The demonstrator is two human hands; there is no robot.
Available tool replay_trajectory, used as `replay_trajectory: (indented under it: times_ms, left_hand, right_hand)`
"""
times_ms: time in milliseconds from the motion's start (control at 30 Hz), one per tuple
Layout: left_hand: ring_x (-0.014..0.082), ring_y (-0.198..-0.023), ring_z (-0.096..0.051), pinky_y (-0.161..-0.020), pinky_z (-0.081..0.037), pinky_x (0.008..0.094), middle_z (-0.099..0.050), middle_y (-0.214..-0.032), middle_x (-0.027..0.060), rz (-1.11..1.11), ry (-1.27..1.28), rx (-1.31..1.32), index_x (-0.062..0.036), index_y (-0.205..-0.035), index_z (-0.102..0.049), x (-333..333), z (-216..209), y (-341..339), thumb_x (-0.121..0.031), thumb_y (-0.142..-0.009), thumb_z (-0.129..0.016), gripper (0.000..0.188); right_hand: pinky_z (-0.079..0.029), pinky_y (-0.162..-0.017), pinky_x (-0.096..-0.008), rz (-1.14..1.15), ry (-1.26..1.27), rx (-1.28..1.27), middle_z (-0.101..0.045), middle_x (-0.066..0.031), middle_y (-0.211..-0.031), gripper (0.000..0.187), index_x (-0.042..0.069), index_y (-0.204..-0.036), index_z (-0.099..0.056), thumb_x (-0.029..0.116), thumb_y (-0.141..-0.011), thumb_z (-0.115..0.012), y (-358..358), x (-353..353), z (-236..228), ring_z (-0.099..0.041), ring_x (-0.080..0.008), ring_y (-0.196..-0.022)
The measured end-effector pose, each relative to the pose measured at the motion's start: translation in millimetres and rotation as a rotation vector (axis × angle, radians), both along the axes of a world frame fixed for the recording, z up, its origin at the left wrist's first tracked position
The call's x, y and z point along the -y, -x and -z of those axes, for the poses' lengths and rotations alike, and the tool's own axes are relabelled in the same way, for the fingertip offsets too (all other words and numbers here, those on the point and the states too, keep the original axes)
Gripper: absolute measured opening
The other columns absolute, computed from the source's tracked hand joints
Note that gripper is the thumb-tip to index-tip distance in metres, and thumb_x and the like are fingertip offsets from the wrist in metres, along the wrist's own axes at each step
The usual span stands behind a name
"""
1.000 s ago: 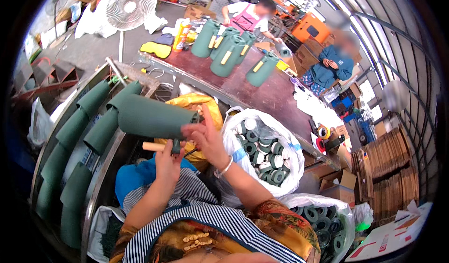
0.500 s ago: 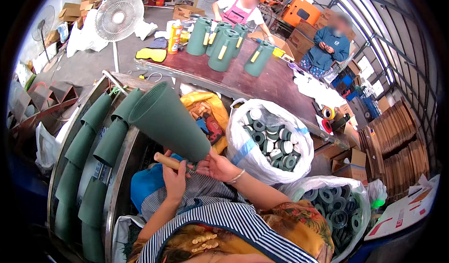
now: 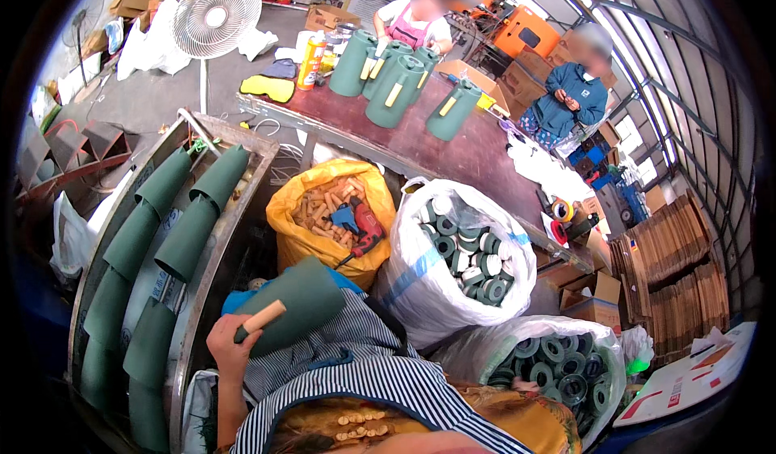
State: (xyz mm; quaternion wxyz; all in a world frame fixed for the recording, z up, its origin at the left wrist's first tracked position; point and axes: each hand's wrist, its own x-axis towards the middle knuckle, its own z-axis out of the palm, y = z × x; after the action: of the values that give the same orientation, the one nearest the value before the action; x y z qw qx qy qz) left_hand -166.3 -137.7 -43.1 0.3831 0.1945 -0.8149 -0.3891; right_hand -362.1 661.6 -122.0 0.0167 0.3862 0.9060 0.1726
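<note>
**Left hand (image 3: 230,345) holding wooden handle (image 3: 265,315) against green vessel (image 3: 311,296)**

The left hand is closing narrowly around the handle's dark end, just short of the yellow sack (image 3: 303,248). The vessel is lying tilted over the person's lap, on the sack's near side; whether the handle is joining it cannot be told. Nearer than the sack and well to its right, the right hand (image 3: 525,386) is showing only partly among dark green rings (image 3: 572,389) in a clear bag (image 3: 602,337), so its grip cannot be told.

Inside the yellow sack, a red power tool (image 3: 368,226) is resting on wooden pieces (image 3: 319,212). Right beside the sack, a white sack (image 3: 420,292) is holding green and white caps (image 3: 485,268). To its left, a metal trough (image 3: 212,280) is carrying green shells (image 3: 198,244). Beyond it, five green jugs (image 3: 396,94) are standing on a tabletop (image 3: 347,127). Farther beyond, one co-worker (image 3: 416,22) is leaning near the jugs.
</note>
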Motion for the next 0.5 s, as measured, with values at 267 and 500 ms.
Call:
replay_trajectory:
  times_ms: [267, 500]
  left_hand:
    - [0.0311, -0.077, -0.064, -0.069, -0.049, 0.0382, -0.065, -0.086, 0.0116, -0.103, -0.039, 0.026, -0.0036, -0.093, -0.066, -1, -3, 6, -0.014, -0.065, -0.082, 0.034]
    - [0.0307, -0.078, -0.064, -0.068, -0.049, 0.0374, -0.064, -0.085, 0.0112, -0.080, -0.002, 0.012, -0.0040, -0.093, -0.067, -6, -8, 6, -0.013, -0.066, -0.082, 0.033]
  right_hand:
    - [-0.047, -0.088, -0.0557, -0.030, 0.427, 0.130, -0.055, -0.0140, -0.128, 0.058, 0.009, -0.134, -0.048, 0.042, -0.088, -0.061, -13, 96, 21, -0.061, -0.0388, -0.103]
    - [-0.048, -0.087, -0.0542, -0.053, 0.424, 0.148, -0.058, -0.0141, -0.124, 0.057, 0.008, -0.129, -0.052, 0.044, -0.086, -0.064, 10, 93, -19, -0.061, -0.0381, -0.101]
